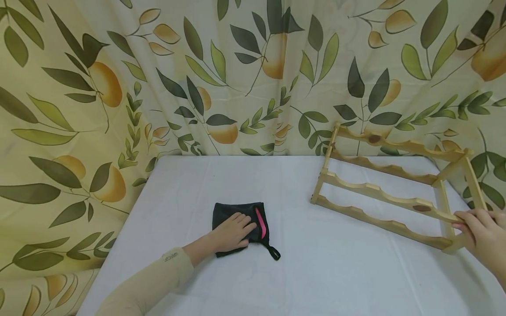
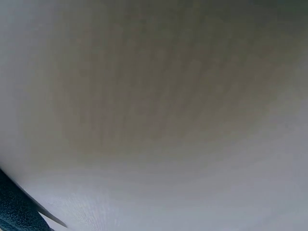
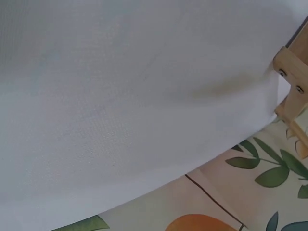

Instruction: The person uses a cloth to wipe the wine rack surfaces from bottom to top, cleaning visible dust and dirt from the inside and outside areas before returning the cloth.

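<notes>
A dark folded cloth (image 1: 233, 211) with a pink strip and a black hanging loop lies flat on the white table. My left hand (image 1: 235, 231) rests on top of it, fingers extended and loosely together. In the left wrist view only a dark fuzzy corner, likely of the cloth (image 2: 18, 207), shows at the lower left. On the right stands a light wooden rack (image 1: 367, 189) with scalloped rails, turned at an angle. At its near right end, my right hand (image 1: 484, 228) grips the upper front rail between thumb and fingers. The right wrist view catches one screwed end of the rack (image 3: 291, 79).
The white-covered table (image 1: 292, 276) extends under both things. A curtain (image 1: 245, 96) printed with leaves and orange fruit hangs along the back and left side, close behind the table's far edge and the rack.
</notes>
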Demonstrator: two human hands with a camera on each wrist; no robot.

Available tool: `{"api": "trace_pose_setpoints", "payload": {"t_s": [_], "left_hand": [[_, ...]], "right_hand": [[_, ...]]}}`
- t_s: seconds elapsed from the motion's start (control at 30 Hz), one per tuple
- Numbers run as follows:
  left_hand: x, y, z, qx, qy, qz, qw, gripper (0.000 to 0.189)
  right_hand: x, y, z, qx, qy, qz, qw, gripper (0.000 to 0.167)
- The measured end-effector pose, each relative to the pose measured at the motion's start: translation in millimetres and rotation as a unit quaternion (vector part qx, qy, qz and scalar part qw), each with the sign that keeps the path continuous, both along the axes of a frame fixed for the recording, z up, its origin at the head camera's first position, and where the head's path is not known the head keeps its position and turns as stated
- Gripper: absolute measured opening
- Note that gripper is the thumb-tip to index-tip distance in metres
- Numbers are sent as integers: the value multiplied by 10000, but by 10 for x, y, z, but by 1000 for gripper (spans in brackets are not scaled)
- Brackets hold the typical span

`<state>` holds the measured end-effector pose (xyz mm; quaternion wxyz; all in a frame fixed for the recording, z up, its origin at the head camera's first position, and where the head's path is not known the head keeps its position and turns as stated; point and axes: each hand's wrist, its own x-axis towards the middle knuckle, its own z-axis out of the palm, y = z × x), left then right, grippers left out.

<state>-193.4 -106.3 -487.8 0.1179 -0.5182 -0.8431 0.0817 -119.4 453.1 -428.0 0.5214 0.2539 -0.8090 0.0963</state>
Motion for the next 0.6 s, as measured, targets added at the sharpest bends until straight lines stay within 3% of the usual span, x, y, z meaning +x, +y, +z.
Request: {"api": "trace_pose_setpoints", "payload": {"t_s": [0.2,0.43,0.6], "left_hand": [[10,-20,7,148,414,-361,9984,40],[-12,-37,-23,377,719,-694,9943,40],[-27,-40,-39,602,937,-959,9891,40]], "right_hand": [[13,-68,28,187,151,155,9996,58],[33,-154,116,769,-96,-208,9968,58],[18,-248,119,772,-202,65,9968,59]]}}
